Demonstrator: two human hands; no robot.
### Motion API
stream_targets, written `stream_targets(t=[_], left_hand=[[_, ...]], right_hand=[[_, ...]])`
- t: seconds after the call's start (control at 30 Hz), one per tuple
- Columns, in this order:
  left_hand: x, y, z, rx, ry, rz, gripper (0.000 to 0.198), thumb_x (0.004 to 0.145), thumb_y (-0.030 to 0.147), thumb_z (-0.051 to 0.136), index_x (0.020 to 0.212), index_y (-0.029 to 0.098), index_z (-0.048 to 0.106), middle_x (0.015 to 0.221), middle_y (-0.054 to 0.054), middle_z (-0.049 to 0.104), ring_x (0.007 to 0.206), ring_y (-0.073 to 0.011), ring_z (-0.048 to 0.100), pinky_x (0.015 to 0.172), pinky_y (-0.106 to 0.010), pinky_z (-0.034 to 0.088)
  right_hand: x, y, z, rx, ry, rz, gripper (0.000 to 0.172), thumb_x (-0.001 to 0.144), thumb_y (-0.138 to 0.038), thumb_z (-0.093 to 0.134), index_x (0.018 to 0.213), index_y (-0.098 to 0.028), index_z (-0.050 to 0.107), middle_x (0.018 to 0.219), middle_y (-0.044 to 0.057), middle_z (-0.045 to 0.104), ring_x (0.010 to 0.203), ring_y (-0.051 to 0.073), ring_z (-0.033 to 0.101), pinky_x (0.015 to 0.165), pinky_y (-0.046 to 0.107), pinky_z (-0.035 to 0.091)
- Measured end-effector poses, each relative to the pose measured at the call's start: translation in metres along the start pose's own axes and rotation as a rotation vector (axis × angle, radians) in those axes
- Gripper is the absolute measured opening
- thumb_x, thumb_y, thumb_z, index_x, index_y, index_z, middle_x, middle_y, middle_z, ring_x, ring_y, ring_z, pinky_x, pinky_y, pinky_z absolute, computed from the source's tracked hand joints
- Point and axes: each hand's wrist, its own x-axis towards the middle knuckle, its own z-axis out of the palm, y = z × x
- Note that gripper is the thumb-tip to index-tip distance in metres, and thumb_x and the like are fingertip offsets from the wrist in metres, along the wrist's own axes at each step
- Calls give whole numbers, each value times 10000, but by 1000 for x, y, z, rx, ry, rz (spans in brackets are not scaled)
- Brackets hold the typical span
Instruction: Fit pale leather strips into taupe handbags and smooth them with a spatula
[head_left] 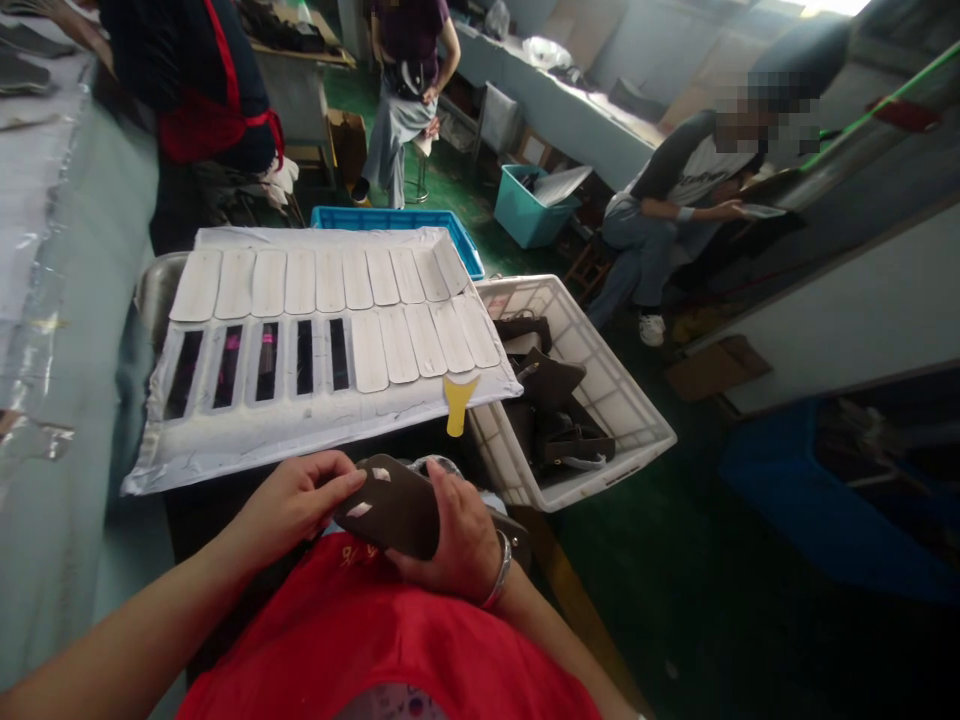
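A flat, dark brown leather-like piece with two small pale patches is held just above my red apron. My left hand pinches its left end between thumb and fingers. On the other side, my right hand wraps round its right end. Part of the piece is hidden behind the right fingers. Beyond my hands lies a white-covered board bearing rows of white rounded strips and several dark strips. A yellow scraper rests at the board's near right edge.
Right of the board stands a white crate holding dark brown pieces. Behind it are a blue crate and a teal bin. A person in a red apron stands at left; two others sit farther back. A covered table runs along the left.
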Motion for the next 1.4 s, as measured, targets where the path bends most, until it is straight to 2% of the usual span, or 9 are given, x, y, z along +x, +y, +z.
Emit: stream_targets(t=[0.1,0.27,0.4,0.57,0.67,1.0,1.4], left_hand=[[3,-24,-1,58,54,-33,396,784,561,505,690,178,530,425,75,419,383,-81,341,391,-180,223],[7,-41,2,154,117,28,404,792,552,496,660,173,548,509,51,470,460,-98,377,429,-193,264],[9,-42,3,164,136,28,408,794,547,494,638,172,538,517,50,464,474,-99,358,443,-199,263],[11,-46,1,155,125,38,409,794,549,496,643,171,539,542,41,481,507,-108,382,472,-202,278],[12,-49,0,170,126,40,414,790,551,502,628,171,533,529,48,464,500,-103,355,470,-200,267],[18,-37,-9,284,104,82,416,787,553,490,604,181,520,520,47,482,483,-109,382,465,-216,262],[18,-38,-13,465,131,189,389,819,515,451,615,191,521,618,8,557,573,-142,483,558,-255,311]], right_hand=[[7,0,-4,-10,-173,85,1062,602,-629,647,1414,-110,202,1239,171,503,1104,307,487,943,481,385],[13,-1,-3,-22,-244,91,993,556,-631,696,1353,-151,349,1251,137,490,1133,297,433,979,458,323],[19,-6,7,-43,-248,121,954,541,-650,688,1288,-127,409,1190,144,510,1083,301,439,951,455,327],[29,-14,19,-90,-280,176,745,507,-471,711,1129,-130,485,1063,116,527,989,282,454,893,430,365],[31,-16,23,-104,-264,209,674,503,-450,686,1070,-142,493,1013,104,519,951,277,450,867,432,374],[37,-15,20,-96,-321,200,706,505,-473,709,1095,-161,479,1033,96,509,981,272,449,873,427,379],[38,-19,16,-71,-325,203,712,511,-465,745,1107,-164,499,1045,102,518,993,286,460,877,433,391]])
